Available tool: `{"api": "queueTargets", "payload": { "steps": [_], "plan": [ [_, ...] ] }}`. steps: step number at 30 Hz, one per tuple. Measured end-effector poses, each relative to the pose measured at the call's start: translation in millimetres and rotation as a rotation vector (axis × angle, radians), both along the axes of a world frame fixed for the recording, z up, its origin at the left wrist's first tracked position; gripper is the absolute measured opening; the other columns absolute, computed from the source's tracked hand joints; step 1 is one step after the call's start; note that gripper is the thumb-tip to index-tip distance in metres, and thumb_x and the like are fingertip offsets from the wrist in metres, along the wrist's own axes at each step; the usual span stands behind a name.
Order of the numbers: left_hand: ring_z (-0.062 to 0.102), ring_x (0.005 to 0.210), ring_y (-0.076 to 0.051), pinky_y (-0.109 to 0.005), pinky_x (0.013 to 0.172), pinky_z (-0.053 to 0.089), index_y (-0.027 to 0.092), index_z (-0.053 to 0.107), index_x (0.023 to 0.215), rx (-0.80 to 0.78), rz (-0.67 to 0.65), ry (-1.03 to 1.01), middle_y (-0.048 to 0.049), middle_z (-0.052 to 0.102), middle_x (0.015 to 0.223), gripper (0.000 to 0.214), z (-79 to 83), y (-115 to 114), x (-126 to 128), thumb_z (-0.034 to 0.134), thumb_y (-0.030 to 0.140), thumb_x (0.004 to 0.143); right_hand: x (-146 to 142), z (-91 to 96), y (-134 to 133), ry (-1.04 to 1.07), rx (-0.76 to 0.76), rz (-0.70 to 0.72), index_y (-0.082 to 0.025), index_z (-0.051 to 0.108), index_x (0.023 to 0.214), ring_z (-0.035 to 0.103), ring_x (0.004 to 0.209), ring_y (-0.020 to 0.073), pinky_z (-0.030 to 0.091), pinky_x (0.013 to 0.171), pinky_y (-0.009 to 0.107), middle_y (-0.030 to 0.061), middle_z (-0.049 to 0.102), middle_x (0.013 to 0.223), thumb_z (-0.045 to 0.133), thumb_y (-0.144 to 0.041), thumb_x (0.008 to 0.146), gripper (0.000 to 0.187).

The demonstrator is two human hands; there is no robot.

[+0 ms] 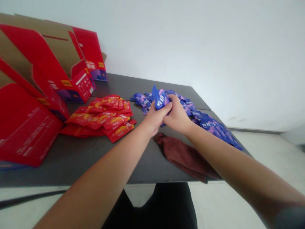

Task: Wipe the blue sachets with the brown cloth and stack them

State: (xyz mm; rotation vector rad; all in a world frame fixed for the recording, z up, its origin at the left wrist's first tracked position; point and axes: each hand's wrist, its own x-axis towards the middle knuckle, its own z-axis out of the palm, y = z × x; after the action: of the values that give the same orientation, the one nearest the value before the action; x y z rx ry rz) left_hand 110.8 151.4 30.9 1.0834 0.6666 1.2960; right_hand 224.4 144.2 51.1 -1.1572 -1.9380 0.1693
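Observation:
Both hands meet over the middle of the table, closed around a blue sachet [161,99] with white lettering and pink shapes. My left hand [154,118] grips it from the left, thumb across its lower part. From the right, my right hand [175,114] holds the same sachet, fingers against the left hand. Whether more than one sachet is in the grip, I cannot tell. Just behind and beside the hands lies a loose pile of blue sachets [143,101]. More blue sachets [214,127] lie overlapping in a row to the right.
Red and orange sachets [107,116] are heaped left of the hands. Open red cartons [26,127] stand along the table's left side, another red carton [91,54] behind. A brown cloth [182,154] lies near the front edge of the grey table [95,159]. A white wall rises behind.

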Motion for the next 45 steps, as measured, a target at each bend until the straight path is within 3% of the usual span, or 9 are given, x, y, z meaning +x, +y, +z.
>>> {"api": "queueTargets", "payload": {
  "steps": [3, 8, 11, 14, 16, 19, 27, 34, 45],
  "plan": [
    [0.074, 0.127, -0.035, -0.050, 0.112, 0.057, 0.021, 0.077, 0.123, -0.072, -0.162, -0.118, -0.0127, 0.080, 0.128, 0.039, -1.1, -17, -5, 0.084, 0.041, 0.090, 5, 0.4, -25, 0.007, 0.051, 0.015, -0.020, 0.044, 0.142, 0.061, 0.132, 0.0358, 0.048, 0.118, 0.056, 0.0191, 0.060, 0.140, 0.073, -0.018, 0.076, 0.072],
    [0.076, 0.122, -0.032, -0.048, 0.111, 0.058, 0.022, 0.078, 0.122, -0.196, -0.156, -0.209, -0.0101, 0.082, 0.125, 0.039, -15.1, -29, -9, 0.087, 0.040, 0.088, 22, 1.1, -65, -0.229, -0.098, 0.095, -0.018, 0.026, 0.168, 0.038, 0.159, 0.0397, 0.033, 0.131, 0.061, 0.0238, 0.041, 0.168, 0.083, -0.039, 0.086, 0.102],
    [0.080, 0.111, -0.032, -0.049, 0.099, 0.064, 0.024, 0.076, 0.127, -0.291, -0.090, -0.193, -0.0089, 0.082, 0.122, 0.044, -22.5, -24, -15, 0.086, 0.043, 0.089, 45, 7.3, -90, -0.287, -0.097, -0.091, -0.019, 0.041, 0.164, 0.042, 0.158, 0.0375, 0.039, 0.129, 0.058, 0.0211, 0.048, 0.165, 0.069, -0.047, 0.100, 0.075],
    [0.081, 0.103, -0.029, -0.048, 0.091, 0.067, 0.026, 0.071, 0.137, -0.368, -0.015, -0.163, -0.0087, 0.081, 0.123, 0.050, -23.9, -18, -23, 0.084, 0.044, 0.093, 78, 10.6, -111, -0.377, -0.171, -0.340, -0.021, 0.065, 0.142, 0.067, 0.131, 0.0354, 0.055, 0.111, 0.051, 0.0173, 0.070, 0.139, 0.059, -0.042, 0.105, 0.044],
    [0.081, 0.099, -0.028, -0.048, 0.089, 0.067, 0.024, 0.068, 0.142, -0.405, 0.012, -0.138, -0.0099, 0.081, 0.123, 0.050, -22.1, -16, -27, 0.081, 0.043, 0.097, 99, 8.1, -122, -0.498, -0.271, -0.429, -0.021, 0.071, 0.130, 0.074, 0.113, 0.0340, 0.059, 0.100, 0.048, 0.0148, 0.077, 0.123, 0.058, -0.042, 0.105, 0.036],
    [0.080, 0.097, -0.026, -0.048, 0.088, 0.067, 0.022, 0.066, 0.144, -0.437, 0.032, -0.102, -0.0101, 0.079, 0.123, 0.047, -18.7, -16, -28, 0.076, 0.041, 0.102, 119, -0.2, -133, -0.601, -0.328, -0.461, -0.020, 0.075, 0.122, 0.075, 0.107, 0.0337, 0.058, 0.097, 0.047, 0.0141, 0.079, 0.117, 0.058, -0.039, 0.104, 0.031],
    [0.078, 0.100, -0.024, -0.046, 0.089, 0.067, 0.019, 0.068, 0.138, -0.417, 0.001, -0.071, -0.0099, 0.076, 0.124, 0.040, -19.7, -18, -28, 0.076, 0.039, 0.104, 125, -11.0, -123, -0.797, -0.368, -0.454, -0.016, 0.073, 0.129, 0.072, 0.114, 0.0367, 0.053, 0.102, 0.050, 0.0199, 0.074, 0.127, 0.054, -0.024, 0.103, 0.033],
    [0.077, 0.103, -0.024, -0.046, 0.091, 0.066, 0.018, 0.069, 0.136, -0.376, -0.027, -0.064, -0.0097, 0.075, 0.125, 0.037, -29.6, -13, -26, 0.075, 0.038, 0.105, 122, -10.5, -103, -0.919, -0.389, -0.497, -0.018, 0.074, 0.111, 0.074, 0.104, 0.0367, 0.053, 0.089, 0.047, 0.0181, 0.076, 0.108, 0.052, -0.016, 0.101, 0.025],
    [0.077, 0.104, -0.025, -0.047, 0.093, 0.065, 0.018, 0.070, 0.133, -0.372, -0.063, -0.030, -0.0098, 0.076, 0.125, 0.036, -22.8, -17, -26, 0.075, 0.039, 0.105, 118, -9.3, -90, -0.866, -0.392, -0.518, -0.019, 0.074, 0.097, 0.073, 0.099, 0.0360, 0.052, 0.088, 0.047, 0.0194, 0.076, 0.103, 0.055, -0.011, 0.094, 0.022]
  ]
}}
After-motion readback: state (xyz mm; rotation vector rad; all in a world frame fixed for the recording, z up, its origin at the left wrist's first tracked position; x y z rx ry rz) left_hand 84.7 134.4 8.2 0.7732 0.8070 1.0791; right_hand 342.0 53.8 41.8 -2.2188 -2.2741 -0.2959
